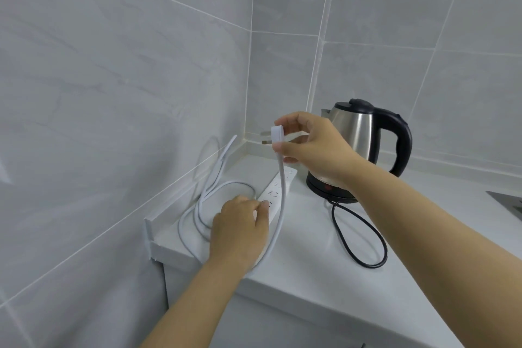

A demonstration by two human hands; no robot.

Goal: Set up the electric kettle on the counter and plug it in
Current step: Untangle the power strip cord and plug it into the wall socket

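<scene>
The kettle point(364, 135) stands on its black base on the counter point(310, 263), in the corner by the tiled wall point(113, 65). Its black cord point(358, 237) makes a loop on the counter in front of it. I cannot see where that cord ends.

A white power strip point(275, 188) lies on the counter just left of the kettle. The left hand point(240, 230) rests on the near end of the strip, with its fingers curled over it, as if to hold it still. I cannot tell if it truly grips it.

The right hand point(308, 140) is up in the air above the strip. It pinches a white plug point(276, 135) between the thumb and fingers. The metal pins point left, toward the wall. A white cord point(278, 206) hangs down from the plug, and more of it lies in loose loops by the wall.

So the kettle looks to be in place, and the plugging part is going on. This white plug seems to belong to the strip. Next, I think it needs a wall socket, but none shows here. The pins must line up with the holes and push in straight. After that, the kettle's own plug must go into the strip.
</scene>
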